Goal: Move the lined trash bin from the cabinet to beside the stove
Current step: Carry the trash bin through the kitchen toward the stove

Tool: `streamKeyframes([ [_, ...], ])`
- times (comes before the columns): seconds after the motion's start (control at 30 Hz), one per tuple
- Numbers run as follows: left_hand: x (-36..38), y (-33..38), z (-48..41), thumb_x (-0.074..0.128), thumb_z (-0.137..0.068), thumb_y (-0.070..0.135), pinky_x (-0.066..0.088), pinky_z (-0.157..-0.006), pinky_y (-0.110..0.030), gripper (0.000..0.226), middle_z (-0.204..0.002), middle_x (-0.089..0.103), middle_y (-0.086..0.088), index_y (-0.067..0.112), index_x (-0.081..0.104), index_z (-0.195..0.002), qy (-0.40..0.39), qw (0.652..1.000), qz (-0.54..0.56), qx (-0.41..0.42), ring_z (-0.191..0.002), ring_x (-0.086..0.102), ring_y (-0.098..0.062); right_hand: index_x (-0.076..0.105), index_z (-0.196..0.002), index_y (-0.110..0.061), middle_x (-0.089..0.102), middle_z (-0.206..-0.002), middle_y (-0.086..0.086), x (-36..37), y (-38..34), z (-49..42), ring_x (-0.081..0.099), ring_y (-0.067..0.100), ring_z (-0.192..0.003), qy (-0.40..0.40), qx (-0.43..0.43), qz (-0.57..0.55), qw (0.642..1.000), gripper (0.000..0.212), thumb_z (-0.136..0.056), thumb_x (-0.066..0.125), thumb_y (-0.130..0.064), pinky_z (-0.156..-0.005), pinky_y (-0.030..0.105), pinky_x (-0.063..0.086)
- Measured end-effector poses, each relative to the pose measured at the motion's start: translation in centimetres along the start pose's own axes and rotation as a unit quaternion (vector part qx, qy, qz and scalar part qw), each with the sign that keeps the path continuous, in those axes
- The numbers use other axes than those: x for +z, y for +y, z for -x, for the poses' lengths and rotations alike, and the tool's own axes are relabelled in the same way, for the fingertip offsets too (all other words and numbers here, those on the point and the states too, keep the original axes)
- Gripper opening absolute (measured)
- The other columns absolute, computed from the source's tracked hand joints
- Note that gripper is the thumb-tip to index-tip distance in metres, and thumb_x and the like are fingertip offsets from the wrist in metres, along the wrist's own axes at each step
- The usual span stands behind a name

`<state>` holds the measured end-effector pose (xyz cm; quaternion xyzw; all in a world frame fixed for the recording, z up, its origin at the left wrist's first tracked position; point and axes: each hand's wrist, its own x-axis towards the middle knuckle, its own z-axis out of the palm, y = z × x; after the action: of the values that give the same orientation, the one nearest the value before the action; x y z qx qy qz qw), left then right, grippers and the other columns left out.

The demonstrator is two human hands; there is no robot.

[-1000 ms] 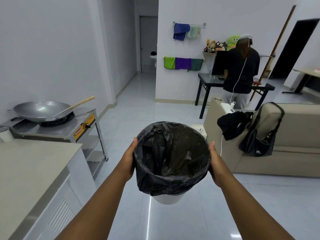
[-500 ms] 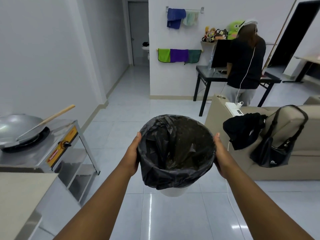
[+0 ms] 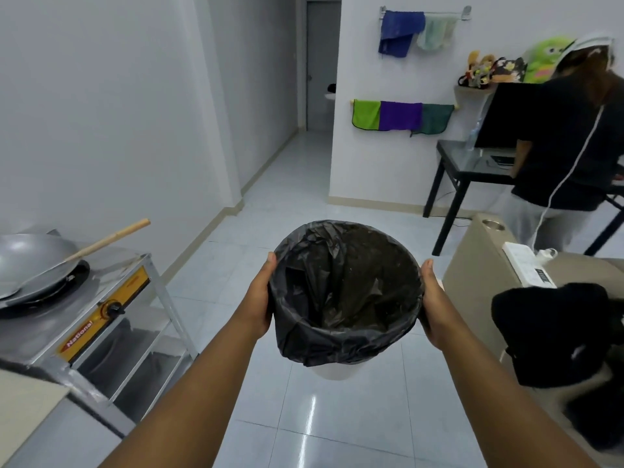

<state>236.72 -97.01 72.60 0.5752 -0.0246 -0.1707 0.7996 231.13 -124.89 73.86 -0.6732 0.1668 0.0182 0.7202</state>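
A white trash bin [image 3: 332, 372] lined with a black bag [image 3: 344, 292] hangs in the air over the tiled floor, in the middle of the view. My left hand [image 3: 260, 300] presses its left side and my right hand [image 3: 434, 307] its right side, both just under the rim. The bag looks empty inside. The steel stove [image 3: 101, 312] with a yellow front panel stands at the left, a wok [image 3: 30, 261] with a wooden-handled ladle on its burner. The cabinet top [image 3: 23, 396] shows at the lower left corner.
A beige sofa [image 3: 479, 275] with black clothing [image 3: 553, 332] and a white power strip [image 3: 526, 265] stands close on the right. Behind it a person [image 3: 567, 146] stands at a black desk [image 3: 452, 160]. Tiled floor [image 3: 270, 204] runs ahead into a corridor with a door.
I have walked forward with the bin held between both hands. The stove has slid closer and lower at the left, and the cabinet top has nearly left the view.
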Motion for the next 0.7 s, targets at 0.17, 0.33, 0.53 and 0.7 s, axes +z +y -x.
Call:
streamKeyframes([
  [0.17,-0.5,0.3,-7.7,0.043,-0.086,0.073,0.037,-0.118,-0.052,0.071,-0.137,0.068,-0.003,0.026,0.064,-0.136,0.024,1.000,0.015,0.004,-0.132,0.058,-0.027,0.046,-0.144,-0.028,0.047,-0.150,0.005,0.2,-2.3,-8.9,0.040,0.028,-0.140,-0.008,0.024,0.026,0.999,0.098,-0.069,0.023,-0.086,-0.117,0.048,0.028],
  [0.33,-3.4,1.0,-17.1,0.044,-0.085,0.073,0.037,-0.117,-0.052,0.072,-0.136,0.069,-0.004,0.025,0.065,-0.135,0.036,0.999,0.026,0.003,-0.131,0.059,-0.028,0.045,-0.143,-0.032,0.043,-0.153,0.005,2.1,-3.3,-19.1,0.035,0.030,-0.142,-0.021,0.045,0.052,0.997,0.096,-0.068,0.021,-0.087,-0.118,0.048,0.026],
  [0.53,-7.1,3.6,-29.1,0.046,-0.084,0.070,0.040,-0.116,-0.050,0.072,-0.136,0.069,-0.005,0.024,0.064,-0.136,0.041,0.999,0.035,-0.005,-0.131,0.060,-0.028,0.038,-0.147,-0.031,0.036,-0.157,0.006,5.4,-6.0,-31.0,0.031,0.032,-0.144,-0.015,0.042,0.055,0.998,0.091,-0.073,0.020,-0.081,-0.118,0.049,0.023],
  [0.7,-10.6,6.5,-40.2,0.049,-0.078,0.074,0.041,-0.116,-0.049,0.078,-0.137,0.068,-0.004,0.027,0.062,-0.138,0.057,0.998,0.020,-0.013,-0.131,0.059,-0.026,0.036,-0.148,-0.032,0.036,-0.157,0.005,8.4,-9.0,-41.9,0.031,0.031,-0.144,-0.005,0.042,0.057,0.998,0.088,-0.077,0.018,-0.080,-0.118,0.048,0.024],
])
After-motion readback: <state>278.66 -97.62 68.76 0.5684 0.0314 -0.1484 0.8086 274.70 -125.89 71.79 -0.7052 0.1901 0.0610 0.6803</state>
